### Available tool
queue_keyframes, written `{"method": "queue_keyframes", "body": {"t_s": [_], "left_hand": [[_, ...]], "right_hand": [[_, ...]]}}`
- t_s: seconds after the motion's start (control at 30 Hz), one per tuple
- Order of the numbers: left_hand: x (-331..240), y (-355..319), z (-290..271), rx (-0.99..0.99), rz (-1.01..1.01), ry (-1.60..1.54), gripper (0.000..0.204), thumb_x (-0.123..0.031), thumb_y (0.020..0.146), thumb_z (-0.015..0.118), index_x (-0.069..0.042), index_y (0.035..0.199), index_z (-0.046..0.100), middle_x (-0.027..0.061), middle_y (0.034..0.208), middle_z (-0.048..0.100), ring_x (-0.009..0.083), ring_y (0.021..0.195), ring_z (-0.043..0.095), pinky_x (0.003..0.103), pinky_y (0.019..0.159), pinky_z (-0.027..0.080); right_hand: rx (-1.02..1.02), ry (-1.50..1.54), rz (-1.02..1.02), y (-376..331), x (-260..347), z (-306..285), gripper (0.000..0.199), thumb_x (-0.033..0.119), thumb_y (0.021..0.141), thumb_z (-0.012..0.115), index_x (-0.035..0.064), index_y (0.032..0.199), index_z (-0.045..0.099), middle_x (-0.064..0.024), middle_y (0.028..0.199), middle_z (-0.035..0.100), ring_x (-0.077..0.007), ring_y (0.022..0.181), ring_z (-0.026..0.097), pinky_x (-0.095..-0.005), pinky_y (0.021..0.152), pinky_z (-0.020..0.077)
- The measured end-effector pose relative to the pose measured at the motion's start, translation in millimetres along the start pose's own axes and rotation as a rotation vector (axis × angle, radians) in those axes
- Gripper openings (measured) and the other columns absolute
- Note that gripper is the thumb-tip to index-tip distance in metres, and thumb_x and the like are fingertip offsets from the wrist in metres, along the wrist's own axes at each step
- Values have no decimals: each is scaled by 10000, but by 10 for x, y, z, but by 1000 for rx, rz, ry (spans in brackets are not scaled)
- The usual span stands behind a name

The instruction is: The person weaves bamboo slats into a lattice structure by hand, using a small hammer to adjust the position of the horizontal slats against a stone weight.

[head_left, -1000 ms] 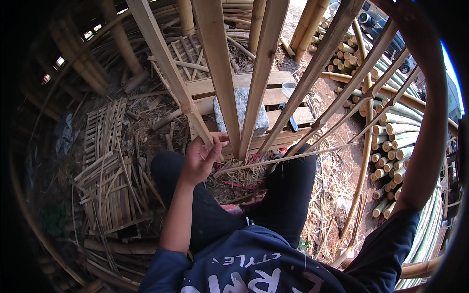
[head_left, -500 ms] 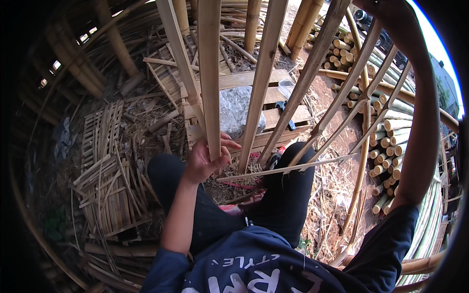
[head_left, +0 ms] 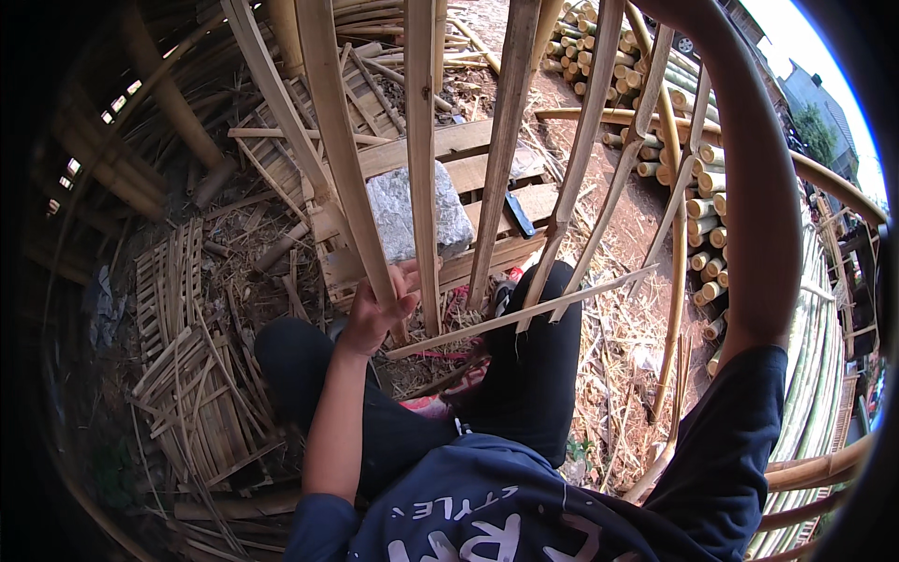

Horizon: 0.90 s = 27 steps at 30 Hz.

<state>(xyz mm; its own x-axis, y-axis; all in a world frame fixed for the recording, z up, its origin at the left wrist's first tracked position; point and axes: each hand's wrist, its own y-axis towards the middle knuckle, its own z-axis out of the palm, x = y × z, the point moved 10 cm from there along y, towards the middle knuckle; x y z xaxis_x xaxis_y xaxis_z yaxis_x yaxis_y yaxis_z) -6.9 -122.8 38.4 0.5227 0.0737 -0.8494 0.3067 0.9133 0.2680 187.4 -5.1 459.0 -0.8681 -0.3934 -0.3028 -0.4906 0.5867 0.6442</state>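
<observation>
The left hand (head_left: 373, 317) is curling around the lower end of a bamboo slat (head_left: 348, 150). The right hand (head_left: 669, 7) is lying up and to the slat's right, too cropped to tell its grip.

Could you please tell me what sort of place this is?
It is probably a bamboo-working yard, at least partly outdoors: cut bamboo poles lie stacked at the right, slatted panels lie at the left, and straw-like shavings are strewn about.
</observation>
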Motion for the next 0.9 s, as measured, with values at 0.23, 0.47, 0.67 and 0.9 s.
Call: {"method": "queue_keyframes", "body": {"t_s": [0.23,0.47,0.67,0.9], "left_hand": [[131,-7,95,135,-107,-31,302,-169,858,791,-86,889,502,271,1224,628,356,1146,648,510,1023,483],[329,-341,-147,113,-280,101,748,-81,686,913,-77,1250,422,117,1193,587,239,1107,630,425,986,510],[100,-514,-4,116,-259,355,1241,-16,566,938,-135,1509,142,145,1388,442,248,1196,564,406,1038,465],[-166,-614,169,-104,63,485,1243,106,635,817,-205,1502,-18,219,1456,382,289,1082,638,421,957,536]], "right_hand": [[241,148,-17,82,130,148,458,392,948,665,36,659,647,-209,1290,608,-283,1151,573,-439,1083,420],[93,40,20,35,89,128,518,423,958,639,20,634,627,-199,1181,665,-280,1117,595,-425,1049,455],[21,-32,-152,26,131,142,579,498,958,584,26,626,622,-145,979,668,-243,973,599,-407,1023,473],[39,64,-28,-64,-150,90,500,458,938,645,26,687,662,-107,968,648,-239,946,582,-404,1015,474]]}}
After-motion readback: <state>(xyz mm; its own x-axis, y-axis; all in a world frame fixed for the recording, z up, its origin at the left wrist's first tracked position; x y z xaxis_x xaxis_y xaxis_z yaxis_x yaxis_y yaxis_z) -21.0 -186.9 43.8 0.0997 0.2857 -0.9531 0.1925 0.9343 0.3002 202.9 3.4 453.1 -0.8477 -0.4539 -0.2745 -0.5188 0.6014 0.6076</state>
